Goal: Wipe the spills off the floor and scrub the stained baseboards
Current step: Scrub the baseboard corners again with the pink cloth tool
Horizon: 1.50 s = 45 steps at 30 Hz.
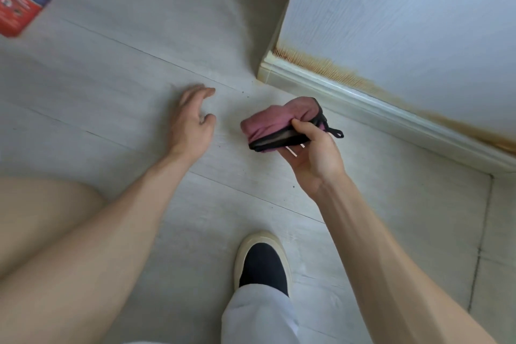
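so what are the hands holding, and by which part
The right hand pinches the folded pink cloth along its black-trimmed edge. The left hand holds nothing.

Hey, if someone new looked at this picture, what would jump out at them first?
Probably the folded pink cloth with black trim, gripped in the right hand above the pale floor at centre. Next, the rusty orange stain along the wall just above the white baseboard on the right. The left hand reaches, fingers spread, toward the floor beside the cloth.
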Each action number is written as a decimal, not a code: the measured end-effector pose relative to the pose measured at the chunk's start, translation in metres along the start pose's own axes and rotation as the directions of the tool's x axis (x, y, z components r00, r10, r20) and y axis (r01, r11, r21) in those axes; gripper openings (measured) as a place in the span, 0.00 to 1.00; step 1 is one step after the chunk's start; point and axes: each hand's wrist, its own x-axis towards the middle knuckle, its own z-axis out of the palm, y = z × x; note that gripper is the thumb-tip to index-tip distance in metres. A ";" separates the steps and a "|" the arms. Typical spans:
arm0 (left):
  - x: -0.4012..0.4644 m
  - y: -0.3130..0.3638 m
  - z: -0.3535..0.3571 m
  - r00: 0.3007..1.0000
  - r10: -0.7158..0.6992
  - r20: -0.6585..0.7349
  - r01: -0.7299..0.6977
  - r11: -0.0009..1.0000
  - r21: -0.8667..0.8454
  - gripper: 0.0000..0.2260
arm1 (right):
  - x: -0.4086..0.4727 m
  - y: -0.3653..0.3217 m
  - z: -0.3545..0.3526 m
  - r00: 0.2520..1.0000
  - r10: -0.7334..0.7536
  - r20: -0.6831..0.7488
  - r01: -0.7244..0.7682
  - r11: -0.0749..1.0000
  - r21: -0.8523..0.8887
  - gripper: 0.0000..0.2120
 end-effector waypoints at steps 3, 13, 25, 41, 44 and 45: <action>-0.019 0.041 -0.009 0.959 -0.060 0.276 0.190 0.861 -0.472 0.20 | -0.010 -0.002 -0.004 1.000 0.002 0.030 -0.004 0.998 0.064 0.05; -0.044 0.079 -0.015 0.827 0.242 0.508 0.019 0.890 -0.455 0.21 | -0.026 -0.015 -0.017 0.991 -0.055 0.126 0.061 0.997 -0.039 0.11; -0.055 0.106 -0.018 0.870 0.057 0.489 0.271 0.774 -0.572 0.13 | -0.037 0.004 -0.040 0.988 0.032 0.153 -0.015 0.994 -0.108 0.29; -0.055 0.123 -0.033 0.789 -0.343 0.509 0.612 0.512 -0.603 0.18 | -0.052 0.010 -0.032 0.951 0.186 0.246 -0.216 0.971 0.101 0.24; -0.059 0.114 -0.034 0.739 -0.447 0.503 0.665 0.601 -0.443 0.13 | -0.052 0.002 -0.029 0.995 0.081 0.050 -0.080 0.997 -0.004 0.24; -0.061 0.111 -0.033 0.727 -0.457 0.512 0.674 0.615 -0.408 0.15 | -0.052 -0.002 -0.028 0.999 0.046 -0.009 -0.047 0.997 -0.063 0.23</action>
